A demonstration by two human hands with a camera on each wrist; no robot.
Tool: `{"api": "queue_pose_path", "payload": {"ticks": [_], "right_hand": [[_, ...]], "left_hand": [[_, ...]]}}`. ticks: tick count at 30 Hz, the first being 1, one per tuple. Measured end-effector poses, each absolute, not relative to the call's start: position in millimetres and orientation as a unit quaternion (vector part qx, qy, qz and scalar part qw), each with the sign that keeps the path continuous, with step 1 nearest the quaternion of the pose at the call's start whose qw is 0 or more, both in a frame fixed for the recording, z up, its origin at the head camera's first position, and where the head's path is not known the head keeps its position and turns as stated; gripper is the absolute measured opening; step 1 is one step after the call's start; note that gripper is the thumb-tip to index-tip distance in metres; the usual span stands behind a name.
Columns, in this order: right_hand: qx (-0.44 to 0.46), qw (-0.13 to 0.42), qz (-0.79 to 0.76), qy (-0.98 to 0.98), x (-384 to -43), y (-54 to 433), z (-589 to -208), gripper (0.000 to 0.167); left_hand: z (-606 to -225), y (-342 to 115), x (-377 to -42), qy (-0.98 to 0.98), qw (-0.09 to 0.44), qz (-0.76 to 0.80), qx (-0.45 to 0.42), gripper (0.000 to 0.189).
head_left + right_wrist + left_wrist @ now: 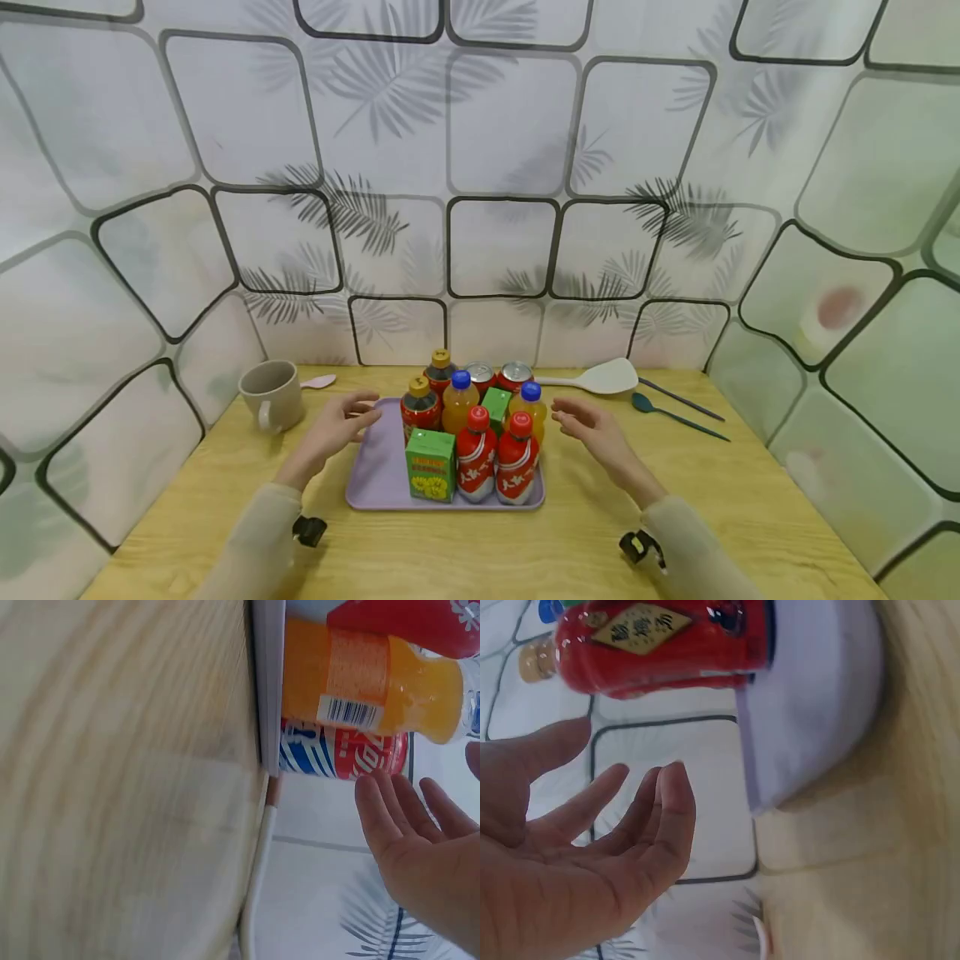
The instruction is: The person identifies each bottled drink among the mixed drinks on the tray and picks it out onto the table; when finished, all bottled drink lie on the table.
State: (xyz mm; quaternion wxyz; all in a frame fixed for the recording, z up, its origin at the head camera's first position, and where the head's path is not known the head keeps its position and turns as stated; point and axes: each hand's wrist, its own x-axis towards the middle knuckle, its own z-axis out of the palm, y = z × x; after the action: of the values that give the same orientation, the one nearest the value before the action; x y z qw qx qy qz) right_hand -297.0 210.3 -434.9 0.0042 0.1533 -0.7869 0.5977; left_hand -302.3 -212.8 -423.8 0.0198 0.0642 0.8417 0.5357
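A lilac tray (pixel 382 479) carries several drinks, packed toward its right side. In front stand a green juice carton (pixel 431 467) and two red bottles with red caps (pixel 476 457). Behind them are orange drink bottles (pixel 459 407) with blue caps, dark bottles with red labels and tan caps (pixel 421 408), another green carton (pixel 496 406) and two cans (pixel 516 375). My left hand (pixel 335 429) hovers at the tray's left edge, fingers loosely bent, holding nothing. My right hand (pixel 600 437) is just right of the tray, beside an orange drink bottle (pixel 360 679), also holding nothing.
A beige mug (pixel 272 396) stands at the left, with a pink spoon (pixel 319 382) behind it. To the right lie a white spatula (pixel 607 377), a dark blue stick-like utensil (pixel 682 399) and a teal spoon (pixel 678 417). A patterned curtain (pixel 502 250) borders the wooden table.
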Motion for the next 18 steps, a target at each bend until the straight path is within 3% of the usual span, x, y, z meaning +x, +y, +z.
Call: {"api": "queue_pose_path", "payload": {"ticks": [3,6,18], "right_hand": [[0.145,-0.051,0.633,-0.759,-300,211,-442,0.052],[0.144,-0.073,0.643,-0.749,-301,208,-444,0.056],[0.141,-0.078,0.629,-0.760,-306,200,-452,0.063]], "left_hand": [[-432,-220,-306,0.838,0.049,0.538,0.072,0.050],[-440,-228,-310,0.827,0.068,0.551,0.087,0.055],[-457,-251,-318,0.817,0.147,0.552,0.081,0.068]]}}
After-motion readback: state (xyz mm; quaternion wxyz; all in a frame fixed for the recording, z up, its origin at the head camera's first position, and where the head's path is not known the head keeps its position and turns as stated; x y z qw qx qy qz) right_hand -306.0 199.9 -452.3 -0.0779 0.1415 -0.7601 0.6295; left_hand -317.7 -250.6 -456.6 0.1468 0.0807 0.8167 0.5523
